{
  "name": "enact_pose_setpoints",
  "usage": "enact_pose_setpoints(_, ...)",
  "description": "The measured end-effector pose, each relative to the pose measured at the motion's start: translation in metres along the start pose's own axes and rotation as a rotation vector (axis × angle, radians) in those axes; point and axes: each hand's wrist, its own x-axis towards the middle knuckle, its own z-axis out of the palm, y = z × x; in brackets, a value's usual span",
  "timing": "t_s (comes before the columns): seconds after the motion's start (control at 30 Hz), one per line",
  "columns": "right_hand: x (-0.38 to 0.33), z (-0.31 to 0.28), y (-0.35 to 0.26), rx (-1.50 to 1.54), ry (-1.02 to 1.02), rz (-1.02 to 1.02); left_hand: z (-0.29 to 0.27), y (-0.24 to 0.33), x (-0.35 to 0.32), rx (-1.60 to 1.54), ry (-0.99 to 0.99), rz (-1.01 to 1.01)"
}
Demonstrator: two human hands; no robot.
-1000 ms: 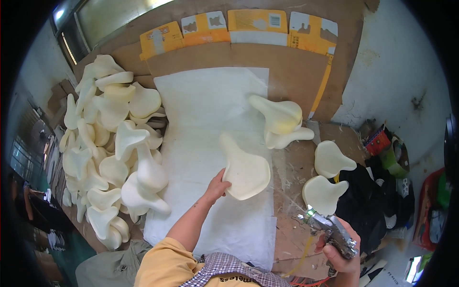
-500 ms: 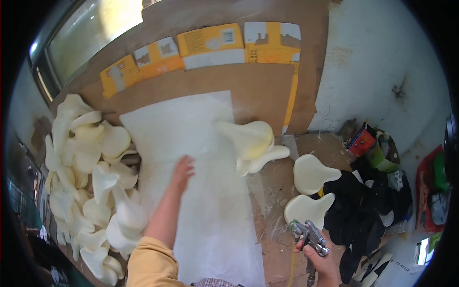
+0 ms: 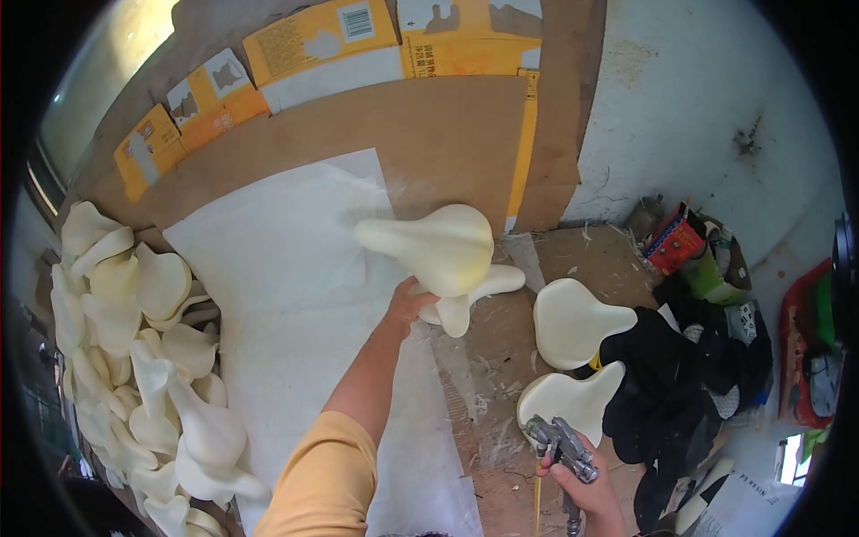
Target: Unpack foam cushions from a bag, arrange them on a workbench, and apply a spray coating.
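My left hand (image 3: pixel 412 302) reaches forward to the near edge of a cream foam bicycle saddle pad (image 3: pixel 443 246). Its fingers close at that edge, and their tips are partly hidden. This pad lies on top of another foam saddle pad (image 3: pixel 497 282), with its narrow nose pointing left over the white sheet (image 3: pixel 295 268). At the lower right, my right hand (image 3: pixel 586 483) grips a metal spray gun (image 3: pixel 564 447), held in front of a saddle pad (image 3: pixel 573 398) lying on the brown board.
A heap of cream saddle pads (image 3: pixel 134 358) fills the left side. Another pad (image 3: pixel 582 322) lies right of centre, beside a pile of black cloth (image 3: pixel 671 385). Behind are an open green box (image 3: pixel 720 273), a red box (image 3: pixel 676 242) and a brown cardboard backing (image 3: pixel 358 121).
My left hand has moved forward and right from above the white sheet to the upper saddle pad. That pad was blurred at its nose and now looks still. The view has shifted.
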Motion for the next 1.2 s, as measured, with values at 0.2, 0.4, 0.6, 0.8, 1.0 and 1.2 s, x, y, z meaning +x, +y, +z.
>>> enact_pose_setpoints(0.2, -0.008, 0.015, -0.006, -0.056, -0.09, 0.019, -0.024, -0.045, -0.05, -0.069, 0.164, -0.032)
enact_pose_setpoints(0.4, -0.049, 0.014, -0.007, -0.115, -0.104, -0.086, -0.096, -0.06, -0.216, 0.041, -0.067, -0.19)
enact_pose_setpoints(0.6, -0.09, 0.032, -0.013, -0.219, -0.218, -0.165, -0.139, -0.072, -0.31, 0.041, 0.298, -0.111)
enact_pose_setpoints(0.8, -0.134, 0.056, -0.01, -0.321, -0.278, -0.215, -0.054, -0.063, -0.369, 0.625, -0.057, 0.383)
enact_pose_setpoints(1.0, -0.181, 0.046, 0.011, -0.284, -0.247, -0.204, -0.111, -0.103, -0.387, 0.39, -0.266, -0.107)
enact_pose_setpoints(1.2, -0.194, 0.056, 0.021, -0.318, -0.278, -0.227, -0.169, -0.186, -0.424, 0.874, 0.082, -0.482)
